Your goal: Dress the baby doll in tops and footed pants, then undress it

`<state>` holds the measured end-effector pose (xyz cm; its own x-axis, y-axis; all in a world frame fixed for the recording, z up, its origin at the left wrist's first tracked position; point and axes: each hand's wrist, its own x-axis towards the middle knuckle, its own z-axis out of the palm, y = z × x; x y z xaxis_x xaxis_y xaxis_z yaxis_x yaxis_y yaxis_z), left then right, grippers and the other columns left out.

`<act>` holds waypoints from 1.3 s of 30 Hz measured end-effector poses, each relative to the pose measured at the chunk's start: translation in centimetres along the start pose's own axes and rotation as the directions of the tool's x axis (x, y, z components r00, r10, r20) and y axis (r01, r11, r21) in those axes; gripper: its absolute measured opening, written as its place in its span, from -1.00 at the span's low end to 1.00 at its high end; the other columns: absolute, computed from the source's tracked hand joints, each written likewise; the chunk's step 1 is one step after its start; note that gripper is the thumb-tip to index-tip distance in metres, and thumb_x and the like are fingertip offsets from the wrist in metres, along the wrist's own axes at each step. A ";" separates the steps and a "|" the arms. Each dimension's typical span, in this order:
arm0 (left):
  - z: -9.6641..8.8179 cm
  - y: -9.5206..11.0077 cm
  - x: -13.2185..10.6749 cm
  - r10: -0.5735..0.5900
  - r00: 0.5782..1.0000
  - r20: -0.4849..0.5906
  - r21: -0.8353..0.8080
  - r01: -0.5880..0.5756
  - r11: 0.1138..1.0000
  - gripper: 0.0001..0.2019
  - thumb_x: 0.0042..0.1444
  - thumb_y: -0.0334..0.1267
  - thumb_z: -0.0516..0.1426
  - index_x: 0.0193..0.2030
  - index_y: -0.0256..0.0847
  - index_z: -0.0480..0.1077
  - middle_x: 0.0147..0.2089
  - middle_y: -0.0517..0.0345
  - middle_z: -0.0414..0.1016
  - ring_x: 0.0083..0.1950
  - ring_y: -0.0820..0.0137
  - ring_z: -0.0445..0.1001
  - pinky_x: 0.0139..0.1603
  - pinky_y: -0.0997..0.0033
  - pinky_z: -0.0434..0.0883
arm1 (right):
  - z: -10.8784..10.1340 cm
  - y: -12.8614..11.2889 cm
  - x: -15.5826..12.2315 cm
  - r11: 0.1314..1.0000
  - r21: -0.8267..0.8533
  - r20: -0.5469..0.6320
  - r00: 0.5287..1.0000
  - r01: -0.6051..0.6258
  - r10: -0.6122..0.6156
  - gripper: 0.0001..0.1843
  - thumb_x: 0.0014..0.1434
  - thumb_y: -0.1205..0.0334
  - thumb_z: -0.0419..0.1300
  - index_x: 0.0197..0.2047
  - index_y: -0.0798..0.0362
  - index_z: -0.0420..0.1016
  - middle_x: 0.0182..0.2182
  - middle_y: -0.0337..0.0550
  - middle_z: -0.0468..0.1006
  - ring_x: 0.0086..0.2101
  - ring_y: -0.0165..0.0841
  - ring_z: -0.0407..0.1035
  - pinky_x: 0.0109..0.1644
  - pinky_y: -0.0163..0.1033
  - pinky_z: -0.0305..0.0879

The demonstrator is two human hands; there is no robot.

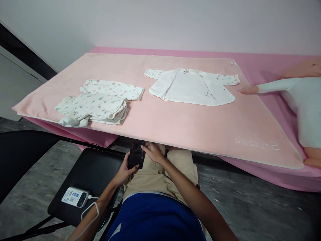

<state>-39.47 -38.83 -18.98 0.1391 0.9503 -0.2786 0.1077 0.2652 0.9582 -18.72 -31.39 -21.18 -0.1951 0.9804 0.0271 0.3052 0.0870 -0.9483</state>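
Down in my lap, below the table edge, I have a dark phone (136, 154). My left hand (126, 171) is closed round its near left side, the thumb lying over the lower edge. On the phone's right side is my right hand (154, 153), its thumb over the screen and its other fingers partly hidden. A white baby shirt (190, 87) with printed sleeves lies spread open on the pink blanket (175, 124). To its left are folded baby clothes (100, 105) with a small print, and a white knotted bit of cloth (75, 121) at their near corner.
What looks like a baby doll (309, 107) in white lies at the table's right end, one arm reaching toward the shirt. A black chair (92, 177) at my left carries a white power bank (75, 196) with a cable (93, 205). A wall (175, 26) stands behind.
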 end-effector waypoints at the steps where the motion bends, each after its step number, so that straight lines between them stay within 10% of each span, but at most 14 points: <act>1: 0.0 0.0 0.0 0.002 1.000 -0.001 0.006 -0.002 1.000 -0.18 0.08 -0.05 0.44 0.42 -0.05 0.20 0.27 -0.08 0.50 0.29 0.10 0.49 0.37 0.07 0.41 | 0.0 0.0 0.0 1.000 0.002 0.000 1.000 0.003 -0.003 -0.68 0.42 -0.01 0.23 -0.31 0.00 0.50 -0.30 -0.16 0.65 -0.22 -0.25 0.52 -0.05 -0.19 0.35; 39: 0.1 -0.8 -0.2 -0.029 0.999 -0.020 -0.012 0.029 1.000 -0.11 0.04 -0.07 0.46 0.44 -0.06 0.17 0.28 -0.12 0.49 0.24 0.11 0.55 0.25 0.13 0.53 | 0.1 0.3 -0.2 1.000 -0.012 0.005 1.000 0.023 -0.023 -0.77 0.41 0.06 0.25 -0.27 -0.03 0.53 -0.25 -0.15 0.70 -0.18 -0.22 0.58 0.08 -0.14 0.39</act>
<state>-39.52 -39.23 -19.74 0.1167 0.9452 -0.3048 0.1001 0.2942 0.9505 -18.72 -31.59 -21.55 -0.2069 0.9772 0.0469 0.3121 0.1114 -0.9435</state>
